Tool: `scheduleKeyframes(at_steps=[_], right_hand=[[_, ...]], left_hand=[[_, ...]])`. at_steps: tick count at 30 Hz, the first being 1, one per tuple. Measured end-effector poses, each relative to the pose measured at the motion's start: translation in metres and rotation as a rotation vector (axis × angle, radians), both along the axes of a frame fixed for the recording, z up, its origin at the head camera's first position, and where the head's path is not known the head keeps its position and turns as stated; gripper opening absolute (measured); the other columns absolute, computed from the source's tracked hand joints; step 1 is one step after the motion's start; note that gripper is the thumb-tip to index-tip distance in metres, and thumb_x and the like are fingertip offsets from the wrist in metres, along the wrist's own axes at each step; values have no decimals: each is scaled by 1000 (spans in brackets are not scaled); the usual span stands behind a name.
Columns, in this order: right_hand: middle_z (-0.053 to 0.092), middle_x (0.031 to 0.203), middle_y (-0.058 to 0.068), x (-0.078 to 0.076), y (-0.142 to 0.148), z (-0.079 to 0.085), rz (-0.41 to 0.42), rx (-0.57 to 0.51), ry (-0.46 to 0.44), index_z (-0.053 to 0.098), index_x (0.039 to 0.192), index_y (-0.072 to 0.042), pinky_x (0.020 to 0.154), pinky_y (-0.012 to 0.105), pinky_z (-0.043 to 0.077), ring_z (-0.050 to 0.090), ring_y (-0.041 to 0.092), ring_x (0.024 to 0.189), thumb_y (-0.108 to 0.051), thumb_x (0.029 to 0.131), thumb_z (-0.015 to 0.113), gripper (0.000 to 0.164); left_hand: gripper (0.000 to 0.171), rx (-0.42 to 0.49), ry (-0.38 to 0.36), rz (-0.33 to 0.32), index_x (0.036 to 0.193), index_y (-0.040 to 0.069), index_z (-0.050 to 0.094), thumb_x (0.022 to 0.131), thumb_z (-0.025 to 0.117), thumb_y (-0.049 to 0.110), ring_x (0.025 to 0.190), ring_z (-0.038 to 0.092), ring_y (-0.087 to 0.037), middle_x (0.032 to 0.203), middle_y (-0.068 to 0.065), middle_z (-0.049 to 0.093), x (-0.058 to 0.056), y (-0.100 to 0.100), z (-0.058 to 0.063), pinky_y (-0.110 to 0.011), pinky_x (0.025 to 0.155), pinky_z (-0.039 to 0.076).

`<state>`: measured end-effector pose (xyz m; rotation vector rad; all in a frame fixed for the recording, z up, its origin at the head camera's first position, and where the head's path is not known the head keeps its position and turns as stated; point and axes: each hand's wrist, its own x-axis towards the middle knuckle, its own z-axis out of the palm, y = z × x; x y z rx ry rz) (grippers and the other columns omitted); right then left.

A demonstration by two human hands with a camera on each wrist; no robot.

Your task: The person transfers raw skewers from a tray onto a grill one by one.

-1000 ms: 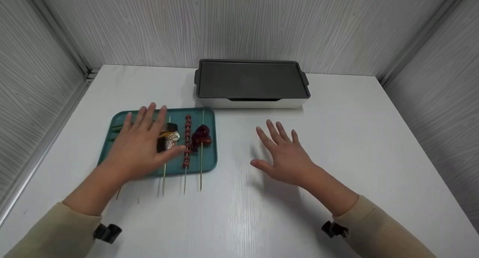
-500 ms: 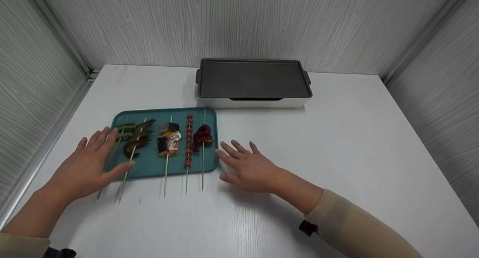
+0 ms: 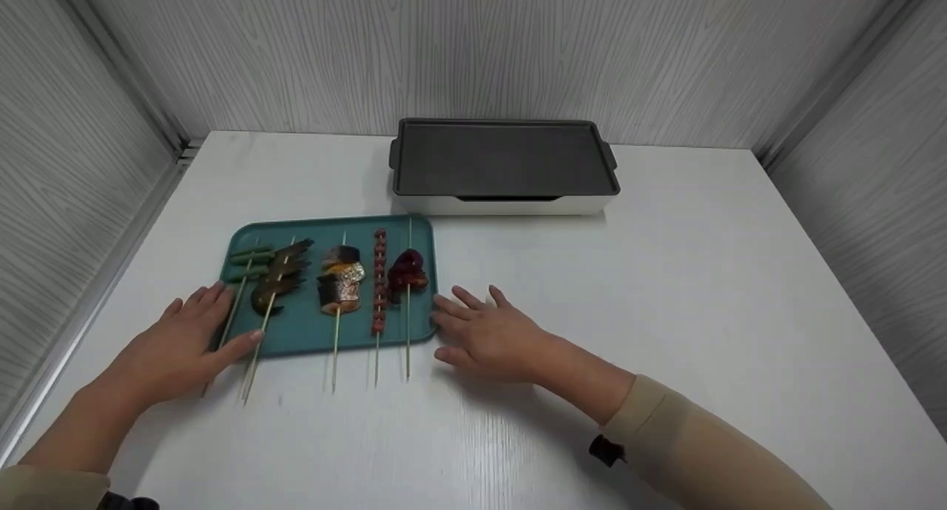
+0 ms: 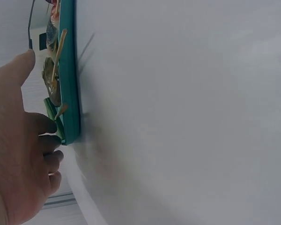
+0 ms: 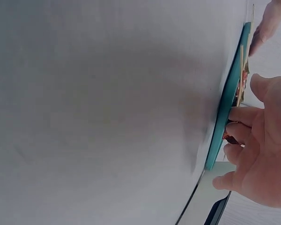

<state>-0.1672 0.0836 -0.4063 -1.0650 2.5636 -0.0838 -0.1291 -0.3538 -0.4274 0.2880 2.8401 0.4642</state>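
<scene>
A teal tray (image 3: 303,336) lies on the white table, bearing several skewers with their sticks over its front rim. From left come green vegetable pieces (image 3: 250,272), a shrimp-like skewer (image 3: 280,280), chunky silver-and-orange pieces (image 3: 340,292), small red pieces (image 3: 379,280) and a dark red curled piece (image 3: 407,269). My left hand (image 3: 174,351) is at the tray's front left corner, fingers extended, thumb across the leftmost sticks. At the right side, my right hand (image 3: 492,340) has its fingertips against the rim. The right wrist view shows those fingers (image 5: 243,115) by the tray's edge.
Behind the tray, toward the back wall, stands a flat black griddle (image 3: 507,158) on a white base. Wood-grain panels (image 3: 473,51) enclose the table at the back and both sides. Bare white tabletop (image 3: 703,273) stretches to the right.
My left hand has moved from above the tray to its front left corner. The right hand has gone left to the tray's right rim. The tray has shifted slightly rightward in view.
</scene>
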Motion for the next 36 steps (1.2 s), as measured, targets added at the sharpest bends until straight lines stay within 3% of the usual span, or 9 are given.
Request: scheduleKeyframes(at_steps=[21,36], right_hand=[[35,171,6,7,73,1,-53,-60,-2,43,163,-9,125,68,18,24,28,160,-54,113,38,67],[39,168,6,8,137,4,-146,-116,-33,47,161,-9,124,71,19,29,32,158,-56,113,38,68]], left_hand=[[98,18,23,-101,161,-14,27,105,49,65,156,21,-52,170,-32,21,-3,66,1,-66,124,23],[99,20,56,-202,162,-11,26,106,44,68,159,20,-46,172,-27,20,-14,118,1,-59,128,20]])
